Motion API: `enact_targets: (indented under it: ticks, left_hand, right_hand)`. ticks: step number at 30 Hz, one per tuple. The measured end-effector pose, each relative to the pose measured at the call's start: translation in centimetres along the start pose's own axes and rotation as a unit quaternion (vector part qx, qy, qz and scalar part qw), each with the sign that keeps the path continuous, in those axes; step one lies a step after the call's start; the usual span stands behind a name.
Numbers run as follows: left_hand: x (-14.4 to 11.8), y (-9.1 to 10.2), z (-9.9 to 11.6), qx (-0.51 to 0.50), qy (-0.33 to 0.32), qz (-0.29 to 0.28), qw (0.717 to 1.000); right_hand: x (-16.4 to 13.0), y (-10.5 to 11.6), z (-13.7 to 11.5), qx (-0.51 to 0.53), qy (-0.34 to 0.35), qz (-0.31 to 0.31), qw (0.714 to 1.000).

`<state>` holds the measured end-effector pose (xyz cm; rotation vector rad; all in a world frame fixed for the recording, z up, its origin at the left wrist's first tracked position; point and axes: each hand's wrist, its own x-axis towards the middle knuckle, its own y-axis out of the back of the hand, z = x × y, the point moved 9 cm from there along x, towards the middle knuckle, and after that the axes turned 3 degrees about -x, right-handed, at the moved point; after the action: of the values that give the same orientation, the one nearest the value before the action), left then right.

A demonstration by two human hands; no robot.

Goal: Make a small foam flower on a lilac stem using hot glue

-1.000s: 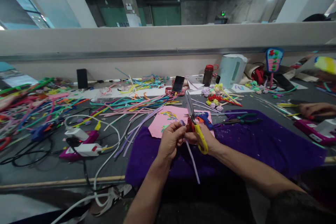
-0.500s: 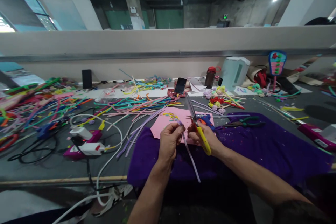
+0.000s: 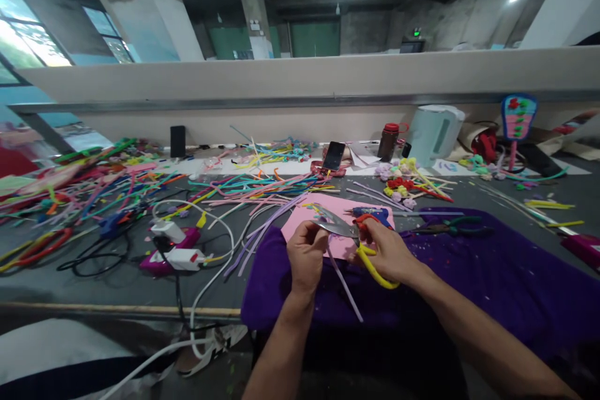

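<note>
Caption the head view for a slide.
Right hand brings yellow-handled scissors to a lilac pipe cleaner pinched in the left hand.

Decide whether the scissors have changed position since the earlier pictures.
Yes. The scissors have swung down: their blades, earlier pointing up and away, now lie leftward across the pink sheet, toward the left hand.

Craft workshop, long table (image 3: 117, 284) strewn with pipe cleaners (image 3: 262, 190), glue gun (image 3: 370, 215), bare concrete ceiling

Bare purple felt cloth (image 3: 492, 275) right of hands gives open room. Ahead, pink foam sheet (image 3: 304, 215), blue glue gun (image 3: 370, 214), green-handled pliers (image 3: 450, 226) block. Left: tangled white power cables (image 3: 206, 250), pipe-cleaner pile (image 3: 94, 187).
</note>
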<state>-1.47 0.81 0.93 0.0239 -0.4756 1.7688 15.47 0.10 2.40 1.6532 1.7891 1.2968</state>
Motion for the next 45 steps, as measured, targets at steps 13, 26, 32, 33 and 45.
enact_targets:
  ticks: [13, 26, 32, 33, 45]
  left_hand:
    - [-0.6, 0.0, 1.5, 0.031, -0.057, 0.001, 0.998]
    - [-1.0, -0.2, 1.9, 0.062, -0.079, 0.005, 0.995]
    - [-0.9, -0.2, 1.6, 0.052, -0.074, -0.005, 0.996]
    - [-0.9, -0.2, 1.5, 0.05, -0.075, -0.006, 0.996]
    - [-0.9, 0.2, 0.8, 0.047, -0.052, -0.001, 0.998]
  right_hand:
    - [-0.2, -0.1, -0.7, -0.039, 0.041, 0.027, 0.998]
    - [-0.1, -0.9, -0.1, -0.025, -0.002, -0.007, 1.0]
    - [-0.2, -1.2, 0.1, -0.014, -0.005, -0.008, 1.0]
    - [-0.2, -1.2, 0.1, -0.012, -0.004, -0.007, 1.0]
    - [-0.3, -1.2, -0.5, 0.008, 0.004, -0.014, 1.0]
